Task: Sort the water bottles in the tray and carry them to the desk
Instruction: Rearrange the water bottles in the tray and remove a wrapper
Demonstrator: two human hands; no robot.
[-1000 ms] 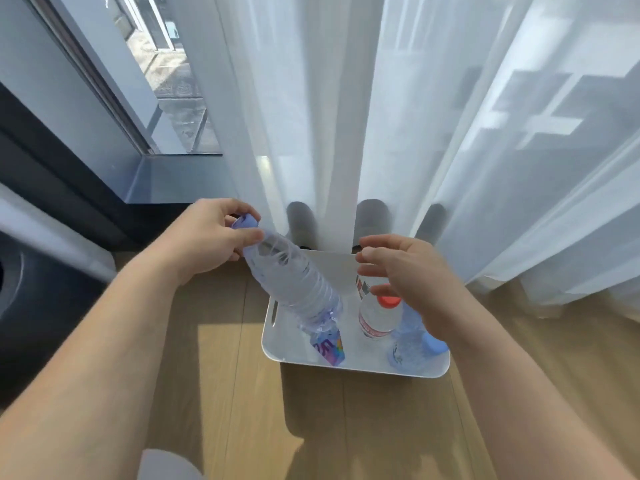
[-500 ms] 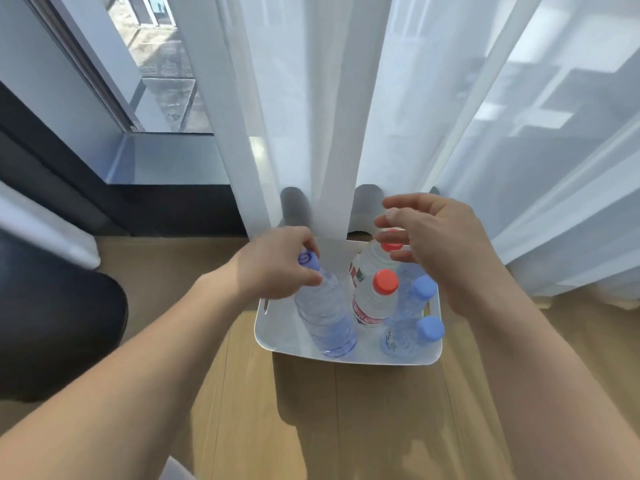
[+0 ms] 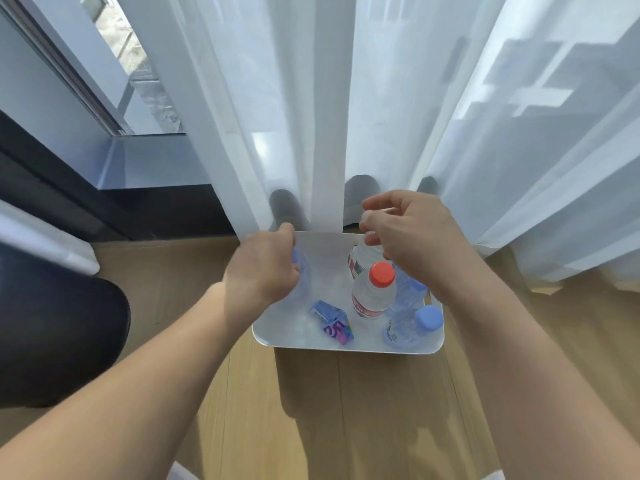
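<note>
Your left hand (image 3: 265,268) grips a clear bottle (image 3: 302,271) in the tray (image 3: 346,348); your right hand (image 3: 408,230) pinches another's top. Sorting's underway, carrying's still ahead.

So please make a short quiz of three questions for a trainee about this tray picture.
1. True or false: the tray stands on a desk.
2. Which hand grips a bottle low at the tray's left side? A left hand B right hand
3. What colour is the cap of the upright labelled bottle in the middle?

Key: 1 false, it is on the wooden floor. 2 A. 3 red.
</note>
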